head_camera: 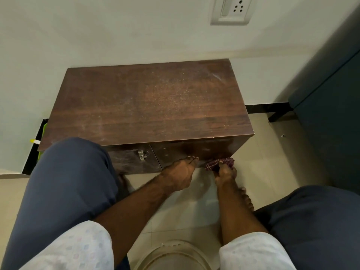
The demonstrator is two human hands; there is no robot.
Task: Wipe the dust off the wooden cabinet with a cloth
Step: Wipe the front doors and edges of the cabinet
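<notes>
The fingers (226, 164) of the right hand (226, 174) are curled around a bunched cloth (218, 164), dark red with a pale check, which is pressed against the lower front of the cabinet (148, 102), towards its right end. The left hand (180, 175) is seen just beside it, fingers stretched out flat and together, their tips laid on the same front panel; nothing is gripped by it.

The cabinet is low, dark brown and wooden, and is set on a pale tiled floor (272, 162) against a light wall (97, 32). Its top is covered with fine pale dust and a few streaks, thickest near the middle and the right. A small metal latch (142, 154) is fixed to the front, left of the hands.

Both forearms are bare below pale patterned sleeves (78, 248). Knees in blue trousers (68, 182) are seen on either side, the left one overlapping the cabinet's near left corner. A bare foot (247, 199) is partly hidden behind the right forearm. A white socket plate (231, 9) is mounted on the wall above. Dark teal furniture (331, 98) stands at the right.
</notes>
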